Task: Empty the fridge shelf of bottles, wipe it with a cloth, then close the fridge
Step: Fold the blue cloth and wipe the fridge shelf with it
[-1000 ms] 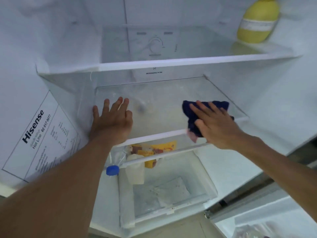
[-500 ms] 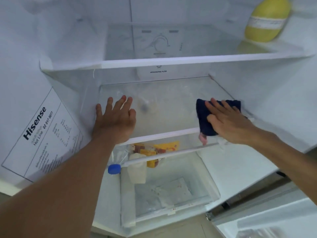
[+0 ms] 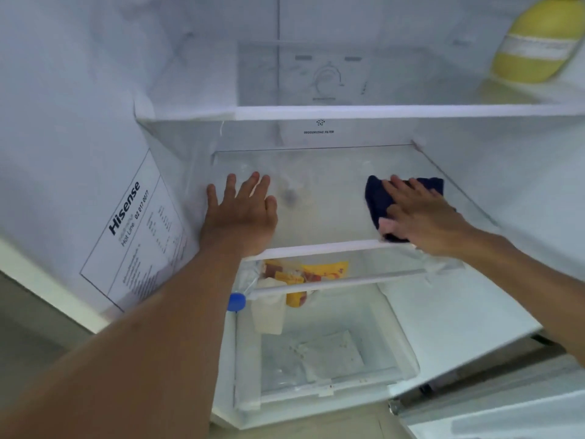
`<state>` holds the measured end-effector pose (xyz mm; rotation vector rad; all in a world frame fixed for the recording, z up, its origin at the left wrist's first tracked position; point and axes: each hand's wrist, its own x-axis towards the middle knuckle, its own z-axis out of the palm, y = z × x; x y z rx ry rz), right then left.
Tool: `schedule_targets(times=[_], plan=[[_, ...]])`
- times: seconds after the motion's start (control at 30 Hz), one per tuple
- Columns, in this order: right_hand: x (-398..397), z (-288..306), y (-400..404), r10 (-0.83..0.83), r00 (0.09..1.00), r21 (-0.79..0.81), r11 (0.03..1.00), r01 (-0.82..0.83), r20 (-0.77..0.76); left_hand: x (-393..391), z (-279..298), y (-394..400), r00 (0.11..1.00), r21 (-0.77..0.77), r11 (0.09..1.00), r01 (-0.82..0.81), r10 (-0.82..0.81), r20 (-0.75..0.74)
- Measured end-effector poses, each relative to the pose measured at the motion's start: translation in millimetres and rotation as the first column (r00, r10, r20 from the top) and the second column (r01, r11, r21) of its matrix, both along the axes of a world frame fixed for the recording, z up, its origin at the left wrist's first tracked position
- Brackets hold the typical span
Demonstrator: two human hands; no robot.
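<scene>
wiping: my right hand (image 3: 421, 220) presses the cloth (image 3: 376, 198), now slid back leftward along the shelf (image 3: 316, 248).
left hand (image 3: 240, 213): flat, fingers spread, holding nothing.
left to do: finish wiping, close fridge.

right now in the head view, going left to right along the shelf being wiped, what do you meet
Hisense sticker → left hand, flat on the shelf → grey smudge → dark blue cloth → right hand pressing on the cloth
</scene>
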<state>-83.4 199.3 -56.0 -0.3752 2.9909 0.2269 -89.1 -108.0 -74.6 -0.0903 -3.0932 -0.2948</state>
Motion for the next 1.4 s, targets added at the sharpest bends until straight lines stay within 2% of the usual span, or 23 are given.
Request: schedule_targets(times=[0.07,0.13,0.2,0.27,0.37,0.43,0.5,0.57,0.6,0.67,0.7,0.77,0.87,0.97,1.03,1.1,1.17,1.23,1.27,1.33,1.4], plan=[[-43.7,0.1,1.2,-0.237,0.967,-0.053,0.971,0.233,-0.089,-1.0,-2.2,-0.5,1.0,-0.012,1.0,-0.013,0.012,-0.016],[-93.9,-3.3,-21.1,-0.325,0.944,-0.125,0.94,0.316,-0.057,-4.0,-1.7,-0.2,1.0,-0.016,1.0,-0.011,0.011,-0.012],[-122.1,-9.7,-60.3,-0.285,0.958,-0.154,0.949,0.275,-0.044,-3.8,-3.4,-0.5,1.0,-0.035,0.999,-0.009,0.008,-0.02],[-118.8,-11.6,-96.3,-0.166,0.979,-0.168,0.975,0.145,-0.12,-5.6,-4.8,-1.9,1.0,-0.035,0.999,0.0,0.0,-0.014],[-62.2,0.9,-116.6,0.038,0.997,-0.186,0.981,-0.05,-0.069,-7.0,-5.6,-3.9,1.0,-0.03,1.0,-0.009,0.008,-0.017],[-4.5,-5.0,-98.1,0.226,0.97,-0.152,0.959,-0.238,-0.093,-6.5,-3.8,-3.5,1.0,-0.011,1.0,-0.011,0.011,-0.004],[34.3,-3.6,-64.3,0.186,0.98,-0.181,0.964,-0.197,-0.075,-4.2,-2.8,-3.7,1.0,-0.014,1.0,0.0,0.0,-0.008],[17.2,-4.1,-36.7,0.082,0.994,-0.063,0.994,-0.086,-0.074,-3.0,-2.9,-3.5,1.0,-0.014,1.0,0.012,-0.012,-0.014],[0.9,-1.8,-38.3,-0.01,0.998,-0.03,1.0,0.008,-0.059,-3.3,-3.1,-4.2,1.0,-0.02,1.0,0.015,-0.015,-0.02],[-20.3,-1.9,-70.6,-0.157,0.986,-0.101,0.983,0.151,-0.052,-3.7,-3.2,-4.6,1.0,-0.035,0.999,0.021,-0.022,-0.016],[-21.1,-5.5,-92.7,-0.154,0.986,-0.14,0.98,0.144,-0.064,-3.3,-3.3,-4.7,1.0,-0.047,0.999,0.024,-0.025,-0.013],[-0.4,-13.9,-122.7,-0.003,0.992,-0.166,0.986,-0.017,-0.123,-2.3,-2.9,-5.4,1.0,-0.055,0.998,0.02,-0.021,-0.016],[32.8,-9.1,-92.4,0.154,0.981,-0.215,0.96,-0.177,-0.118,-1.6,0.9,-4.1,1.0,0.002,1.0,0.004,-0.004,-0.008],[2.4,-9.6,-61.0,0.087,0.994,-0.145,0.985,-0.097,-0.073,-0.9,1.0,-3.1,1.0,0.008,1.0,0.001,0.0,-0.027],[-22.7,-11.2,-76.2,-0.026,0.999,-0.103,0.994,0.023,-0.028,-1.6,0.4,-4.2,1.0,0.009,1.0,0.001,0.0,-0.024],[-20.7,-11.7,-104.1,-0.029,0.998,-0.11,0.994,0.023,-0.055,-2.1,-1.1,-3.9,1.0,0.007,1.0,-0.001,0.001,-0.025],[4.0,-10.0,-106.0,0.138,0.988,-0.081,0.986,-0.144,-0.07,-3.0,-0.6,-4.1,1.0,0.0,1.0,-0.003,0.003,-0.028],[29.6,-10.6,-66.2,0.307,0.95,-0.043,0.95,-0.309,-0.057,-3.8,-0.1,-5.8,1.0,0.002,1.0,-0.007,0.007,-0.026],[35.7,-11.1,-38.0,0.33,0.942,-0.031,0.942,-0.333,-0.066,-3.7,-0.3,-5.8,1.0,0.003,1.0,-0.006,0.006,-0.021],[28.1,-7.4,18.5,0.148,0.989,0.017,0.989,-0.148,-0.005,-3.2,-0.8,-5.7,1.0,-0.005,1.0,0.002,-0.002,-0.013],[-3.9,-6.8,56.7,-0.055,0.998,0.038,0.998,0.056,-0.031,-4.5,-2.7,-4.9,1.0,-0.01,1.0,0.005,-0.005,-0.023]])
